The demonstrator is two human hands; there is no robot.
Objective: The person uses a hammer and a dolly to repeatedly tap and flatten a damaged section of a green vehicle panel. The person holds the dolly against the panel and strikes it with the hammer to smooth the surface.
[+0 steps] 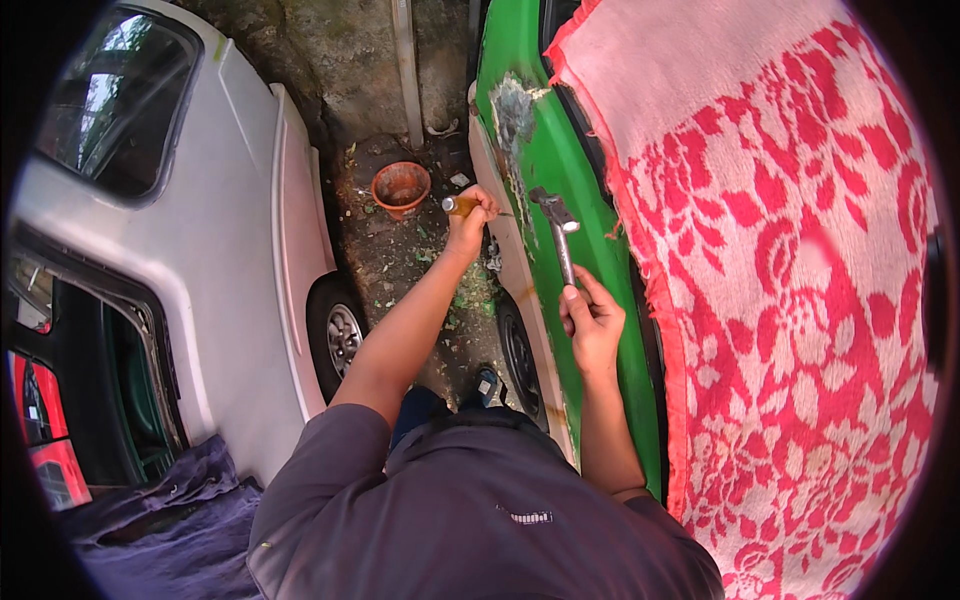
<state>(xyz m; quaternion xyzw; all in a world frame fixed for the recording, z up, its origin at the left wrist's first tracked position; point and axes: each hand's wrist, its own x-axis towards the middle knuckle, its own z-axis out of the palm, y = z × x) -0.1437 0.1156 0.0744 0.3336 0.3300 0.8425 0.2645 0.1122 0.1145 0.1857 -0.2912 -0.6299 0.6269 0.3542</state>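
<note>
My left hand [472,222] is closed around the amber handle of a screwdriver [461,205]. The handle's metal-capped end points left, and its thin shaft runs right toward the lower side of a green car [560,150]. In my right hand [594,325] is a hammer [564,250], gripped by its metal handle with the dark head up over the green panel. Whether the head touches the panel I cannot tell. Ahead of both hands, the bodywork has a rough grey patch [515,118] with chipped paint. Below the green, the car's side is beige.
A silver car [240,200] stands on the left, with a dark cloth [175,520] near its open window. A red and pink floral blanket [780,300] covers the green car's upper part. A terracotta pot [401,188] sits on the littered ground before a stained wall [350,70].
</note>
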